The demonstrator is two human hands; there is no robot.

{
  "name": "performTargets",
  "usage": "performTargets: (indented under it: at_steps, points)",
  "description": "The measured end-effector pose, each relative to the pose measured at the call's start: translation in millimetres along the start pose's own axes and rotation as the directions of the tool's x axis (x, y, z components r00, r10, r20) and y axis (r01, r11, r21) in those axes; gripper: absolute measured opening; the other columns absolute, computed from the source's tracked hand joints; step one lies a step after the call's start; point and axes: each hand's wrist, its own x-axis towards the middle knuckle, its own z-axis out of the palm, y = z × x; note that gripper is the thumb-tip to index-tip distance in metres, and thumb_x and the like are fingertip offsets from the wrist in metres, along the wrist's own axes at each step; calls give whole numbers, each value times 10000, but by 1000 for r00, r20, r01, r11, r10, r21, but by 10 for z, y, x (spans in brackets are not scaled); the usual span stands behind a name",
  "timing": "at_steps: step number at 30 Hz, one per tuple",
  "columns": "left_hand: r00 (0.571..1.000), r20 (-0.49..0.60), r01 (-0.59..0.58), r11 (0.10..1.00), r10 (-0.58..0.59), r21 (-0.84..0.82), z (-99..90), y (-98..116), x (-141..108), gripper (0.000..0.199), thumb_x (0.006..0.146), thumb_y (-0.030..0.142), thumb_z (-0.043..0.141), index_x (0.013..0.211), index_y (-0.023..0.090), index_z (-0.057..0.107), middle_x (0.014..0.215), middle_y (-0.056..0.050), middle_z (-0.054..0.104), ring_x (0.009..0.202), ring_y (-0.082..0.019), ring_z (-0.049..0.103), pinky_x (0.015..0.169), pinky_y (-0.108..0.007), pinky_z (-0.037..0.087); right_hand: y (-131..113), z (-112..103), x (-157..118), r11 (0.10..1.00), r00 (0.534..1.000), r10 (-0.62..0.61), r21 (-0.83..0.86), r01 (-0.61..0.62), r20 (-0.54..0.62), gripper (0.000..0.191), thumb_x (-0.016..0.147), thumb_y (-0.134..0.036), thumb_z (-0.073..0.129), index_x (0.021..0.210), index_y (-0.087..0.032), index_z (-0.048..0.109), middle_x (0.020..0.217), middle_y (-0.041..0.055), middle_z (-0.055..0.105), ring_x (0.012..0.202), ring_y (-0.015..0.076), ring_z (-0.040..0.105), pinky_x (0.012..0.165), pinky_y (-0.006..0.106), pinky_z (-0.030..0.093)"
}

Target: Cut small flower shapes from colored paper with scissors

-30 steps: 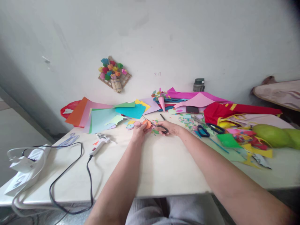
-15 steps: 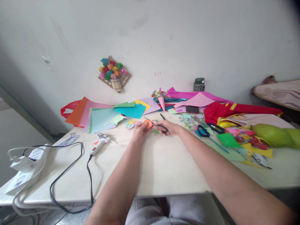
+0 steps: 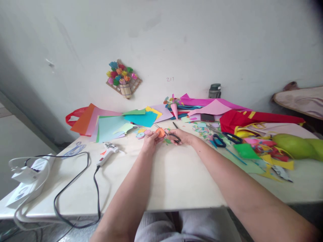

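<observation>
Between the fingers of my left hand (image 3: pixel 150 141) is a small rounded piece of orange paper (image 3: pixel 160 132). My right hand (image 3: pixel 182 136) is closed around the dark handles of a pair of scissors (image 3: pixel 175 138), whose blades point left at the orange paper's edge. How far the blades are apart is too small to make out. Small green paper pieces (image 3: pixel 167 141) lie on the table beneath and between the hands. Just left of my left hand are some round paper cutouts (image 3: pixel 140 135) in pale blue and pink.
A white glue gun (image 3: pixel 108 156) with a black cord lies at left, near a power strip (image 3: pixel 32 178). Coloured paper sheets (image 3: pixel 111 126) line the back left. More scissors (image 3: pixel 219 140), paper scraps (image 3: pixel 202 129) and red cloth (image 3: pixel 252 118) lie at right. A pink paper cone (image 3: pixel 174 110) stands behind.
The orange paper has turned slightly in my left hand and sits a little further right. Both hands stay almost in the same place, with the scissors still held.
</observation>
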Motion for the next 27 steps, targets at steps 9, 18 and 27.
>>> performTargets:
  at_steps: [9, 18, 27]
  points:
    - [1000, -8, -5, 1000, 5, -1, -3, -4, 5, 307, 553, 256, 797, 595, 149, 512, 633, -26, 661, 591, -161, 652, 585, -261, 544, -22, 3, -8, 1000, 1000, -21, -23, 20, -6, 214, 781, -351, 575, 752, -156, 493, 422, -69, 465, 308, 51, 369, 290, 162, 200]
    - [1000, -14, -15, 1000, 15, 23, -27, -25, 31, 286, 586, 261, 781, 615, 150, 519, 650, -29, 662, 632, -178, 661, 617, -281, 539, -105, 30, -49, 1000, 999, 15, -22, -16, -37, 185, 785, -312, 577, 744, -157, 484, 410, -76, 440, 304, 46, 358, 301, 155, 210]
    - [997, -74, -18, 1000, 19, 9, -7, -1, 18, 301, 577, 246, 777, 613, 157, 492, 647, -16, 639, 620, -173, 645, 601, -287, 525, -105, 34, -40, 1000, 999, 18, 14, -17, -43, 192, 756, -302, 614, 727, -161, 487, 399, -78, 427, 308, 54, 356, 317, 170, 262]
